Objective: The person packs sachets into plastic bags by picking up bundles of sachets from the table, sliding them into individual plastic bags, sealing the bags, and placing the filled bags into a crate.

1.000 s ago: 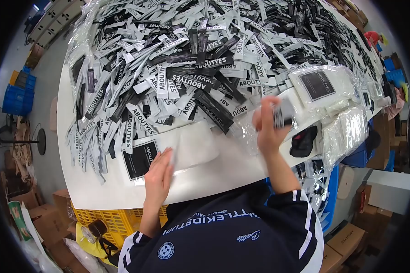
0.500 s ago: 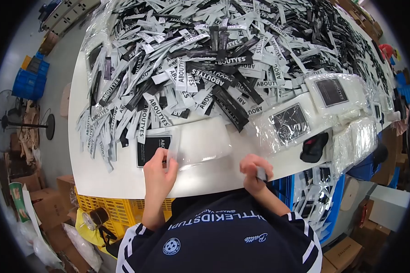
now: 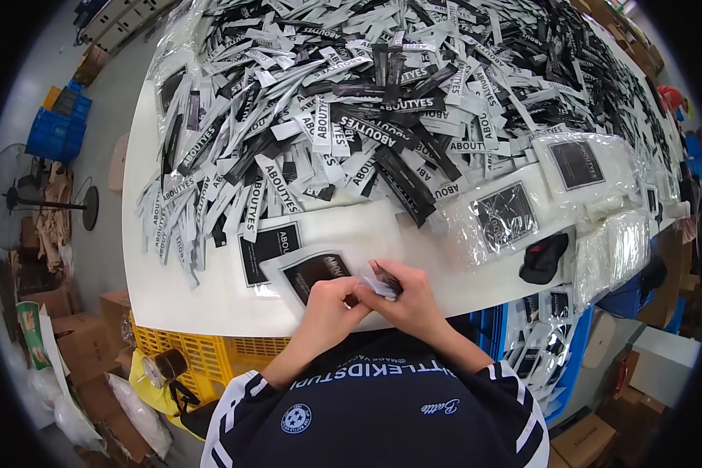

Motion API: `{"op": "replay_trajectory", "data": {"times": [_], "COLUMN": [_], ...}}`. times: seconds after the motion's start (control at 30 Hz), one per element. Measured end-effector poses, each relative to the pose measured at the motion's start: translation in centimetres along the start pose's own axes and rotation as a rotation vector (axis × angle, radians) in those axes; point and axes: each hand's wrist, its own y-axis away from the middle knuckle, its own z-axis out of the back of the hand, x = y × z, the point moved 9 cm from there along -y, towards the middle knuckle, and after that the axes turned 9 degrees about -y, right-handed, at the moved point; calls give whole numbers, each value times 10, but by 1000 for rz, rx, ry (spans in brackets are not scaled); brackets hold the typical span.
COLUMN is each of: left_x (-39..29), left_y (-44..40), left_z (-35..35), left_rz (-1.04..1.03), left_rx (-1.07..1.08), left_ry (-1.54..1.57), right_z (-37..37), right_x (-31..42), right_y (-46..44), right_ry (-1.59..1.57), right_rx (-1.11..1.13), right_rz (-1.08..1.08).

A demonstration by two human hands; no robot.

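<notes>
My left hand (image 3: 330,310) pinches the open-end edge of a frosted plastic bag (image 3: 292,267) with a black printed label, lifted at an angle over the table. Right against it, my right hand (image 3: 404,296) is closed on small white-and-grey sachets (image 3: 378,287), held at the bag's edge. How many sachets there are, and whether their tips are inside the bag, I cannot tell. Beneath lies another frosted bag (image 3: 366,226) with a black label, flat on the white table (image 3: 210,300). A large heap of black and white stick sachets (image 3: 343,117) spreads beyond it.
Stacked clear bags with black labels (image 3: 499,217) lie to the right, beside a small black item (image 3: 541,258). A blue bin (image 3: 573,351) of packed bags stands below the right edge. A yellow crate (image 3: 210,355) sits under the table's left front. A fan (image 3: 23,199) stands on the left.
My left hand has picked up the bag from the table and drawn it toward me. My right hand has moved left with its sachets to meet it.
</notes>
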Motion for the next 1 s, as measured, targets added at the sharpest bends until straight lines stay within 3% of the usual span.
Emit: {"op": "replay_trajectory", "data": {"times": [0.03, 0.13, 0.23, 0.33, 0.43, 0.53, 0.63, 0.67, 0.77, 0.8, 0.9, 1.0], "left_x": [3, -2, -10, -27, -28, -39, -49, -57, -79, -89, -116, -127], "left_y": [-1, 2, -2, -1, 1, 13, 17, 20, 41, 48, 63, 51], "left_z": [-3, -14, -4, 6, 4, 8, 15, 26, 55, 46, 16, 14], "left_rz": [8, 169, -91, -309, -327, -389, -420, -434, -449, -575, -819, -791], "left_rx": [-1, 248, 43, -163, -159, -254, -344, -459, -781, -727, -411, -383], "left_ry": [-10, 329, 65, -70, -165, -396, -381, -348, -240, -373, -738, -742], "right_z": [-2, -4, 1, 0, -4, 6, 18, 24, 19, 8, -10, -8], "right_x": [-5, -49, -40, 7, 7, 2, 7, 16, 15, 0, 5, 1], "right_y": [1, 13, 13, 12, 13, 8, 2, 3, 2, 5, 18, 23], "right_ry": [-31, -581, -290, 101, 315, 295, 244, 170, -85, -292, -718, -834], "right_rx": [94, 261, 283, 136, 170, 12, -23, -84, 147, 273, 422, 419], "right_rz": [-79, -374, -200, 29, 144, 238, 134, 241, 70, -85, -193, -266]}}
